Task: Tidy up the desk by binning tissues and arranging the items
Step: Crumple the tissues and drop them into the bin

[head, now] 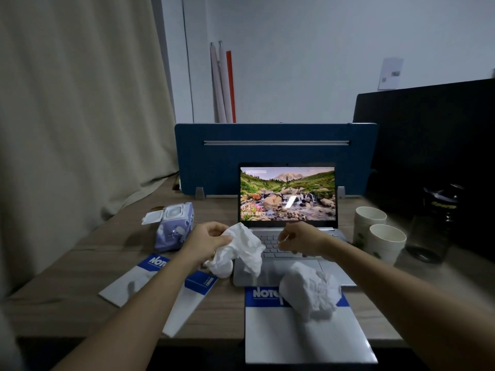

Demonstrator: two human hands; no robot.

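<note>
My left hand [206, 241] grips a crumpled white tissue [242, 250], lifted just above the left corner of the open laptop [288, 210]. A second small tissue ball [222, 267] lies under it at the laptop's edge. My right hand [300, 238] hovers over the keyboard with fingers loosely curled, and nothing shows in them. A larger crumpled tissue [312, 291] rests on the front of the laptop and the top of a white and blue notebook [302, 333]. Two more notebooks [126, 285] [187, 303] lie at the left under my left forearm.
A purple wet-wipe pack [175, 226] with its lid open stands left of the laptop. Two stacks of paper cups [383, 243] and a dark glass jar [431, 231] stand at the right. A blue divider [276, 156] closes the back of the wooden desk [80, 263]. A curtain hangs left.
</note>
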